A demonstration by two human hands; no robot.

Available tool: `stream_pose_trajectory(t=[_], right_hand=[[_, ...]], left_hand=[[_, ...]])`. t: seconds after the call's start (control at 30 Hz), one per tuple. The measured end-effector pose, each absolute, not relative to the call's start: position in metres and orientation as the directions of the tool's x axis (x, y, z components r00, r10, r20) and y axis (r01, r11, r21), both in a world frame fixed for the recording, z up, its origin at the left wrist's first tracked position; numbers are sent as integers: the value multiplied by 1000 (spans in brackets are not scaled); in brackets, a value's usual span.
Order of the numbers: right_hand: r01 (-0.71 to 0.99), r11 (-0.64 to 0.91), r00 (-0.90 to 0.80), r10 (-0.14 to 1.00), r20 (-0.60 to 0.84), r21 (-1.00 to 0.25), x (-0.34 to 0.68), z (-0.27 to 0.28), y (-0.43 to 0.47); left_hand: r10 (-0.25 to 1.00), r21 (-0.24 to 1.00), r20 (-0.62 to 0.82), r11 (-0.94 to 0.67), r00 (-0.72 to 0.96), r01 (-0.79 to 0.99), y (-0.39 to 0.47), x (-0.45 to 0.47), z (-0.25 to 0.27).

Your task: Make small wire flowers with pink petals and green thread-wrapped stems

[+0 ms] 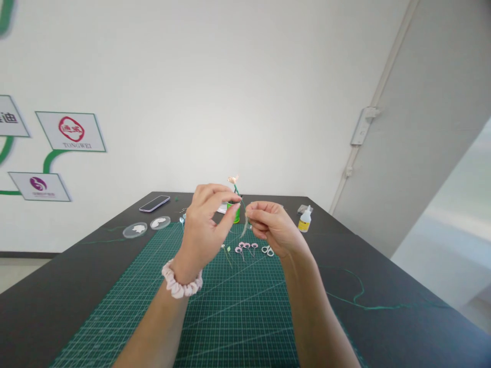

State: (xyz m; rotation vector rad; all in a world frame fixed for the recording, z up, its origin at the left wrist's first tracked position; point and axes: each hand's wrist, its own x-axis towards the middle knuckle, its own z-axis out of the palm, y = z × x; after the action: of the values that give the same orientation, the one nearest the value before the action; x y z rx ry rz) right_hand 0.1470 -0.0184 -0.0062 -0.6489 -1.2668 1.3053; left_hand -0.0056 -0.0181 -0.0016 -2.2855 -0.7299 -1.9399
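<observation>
A small artificial flower with pale peach petals stands up between my hands on a thin green stem. My right hand is closed in a pinch on the lower part of that stem, and a pale thin strand hangs below its fingertips. My left hand, with a scrunchie at the wrist, is raised just left of the stem. Its thumb and forefinger are apart, with a gap between their tips. Behind the fingers is a bright green container, partly hidden.
A green cutting mat covers the black table's middle. On it lie wired lilac petals and scissors. Two clear dishes and a phone lie left; a glue bottle and loose green thread are right.
</observation>
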Motion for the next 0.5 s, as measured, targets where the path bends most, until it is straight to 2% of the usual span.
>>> stream_pose_trajectory(t=[0.03,0.07,0.13,0.2,0.27,0.37,0.5], right_hand=[[-320,233,-211,927,309,-918,148,-6,-20],[-303,235,-231,922,311,-924,148,-6,-21],[-273,239,-282,907,315,-932,148,-5,-24],[-252,236,-331,890,313,-938,148,-5,-28],[-239,221,-365,882,298,-946,148,-4,-32],[-215,196,-409,872,271,-957,147,-3,-38],[-224,149,-495,834,244,-963,148,-4,-41]], left_hand=[[234,122,949,-889,210,441,-21,-8,1],[206,32,926,-877,315,479,-24,-11,3],[185,-79,882,-848,433,524,-27,-17,4],[199,-86,858,-854,473,514,-30,-23,2],[240,-24,857,-866,456,500,-33,-28,0],[272,1,836,-869,477,495,-41,-34,1],[271,18,810,-897,519,441,-49,-38,7]])
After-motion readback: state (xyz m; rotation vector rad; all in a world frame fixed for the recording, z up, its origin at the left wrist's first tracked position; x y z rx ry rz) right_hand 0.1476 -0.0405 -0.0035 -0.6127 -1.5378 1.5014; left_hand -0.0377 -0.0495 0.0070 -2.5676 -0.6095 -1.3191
